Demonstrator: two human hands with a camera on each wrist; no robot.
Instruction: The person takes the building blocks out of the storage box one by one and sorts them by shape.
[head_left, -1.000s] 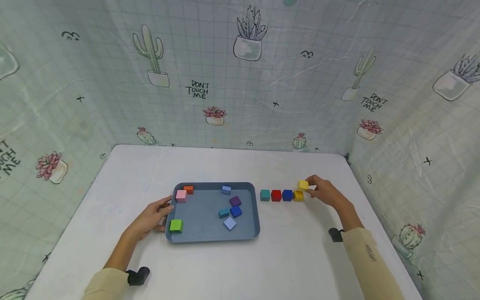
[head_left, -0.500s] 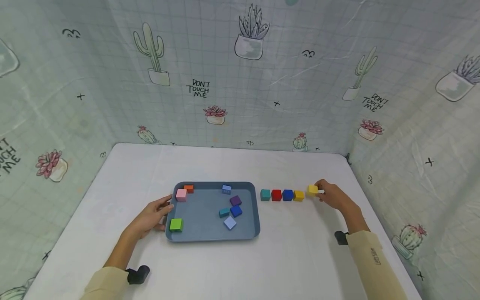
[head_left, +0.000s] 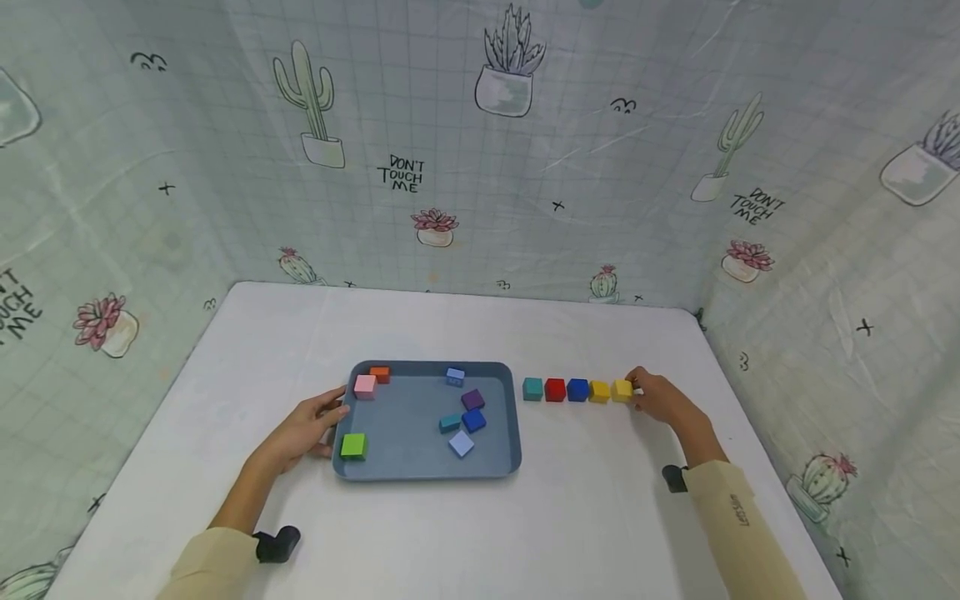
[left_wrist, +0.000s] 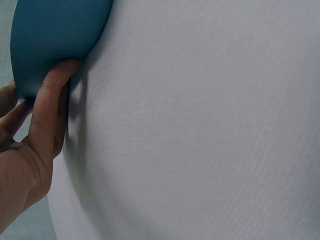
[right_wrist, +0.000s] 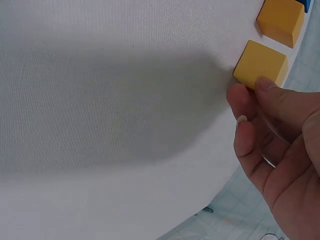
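My right hand (head_left: 662,397) pinches a yellow cube (head_left: 621,391) with thumb and fingertips at the right end of a row on the table. In the right wrist view the cube (right_wrist: 261,64) sits just apart from a darker yellow cube (right_wrist: 281,21). Leftward in the row come a blue cube (head_left: 577,390), a red cube (head_left: 555,390) and a teal cube (head_left: 532,389). My left hand (head_left: 303,431) holds the left edge of a blue-grey tray (head_left: 405,475). The left wrist view shows fingers (left_wrist: 46,107) against the tray's outer wall (left_wrist: 55,35).
Inside the tray lie a pink block (head_left: 365,387), an orange block (head_left: 380,374), a green block (head_left: 354,446), a purple block (head_left: 473,399) and several blue-toned blocks. They rest on a white table (head_left: 570,517), with a patterned cloth (head_left: 480,183) behind and beside it.
My right hand lifts the yellow cube away to the right of the darker yellow one, then brings it down and left to the row's end. My left hand stays at the tray.
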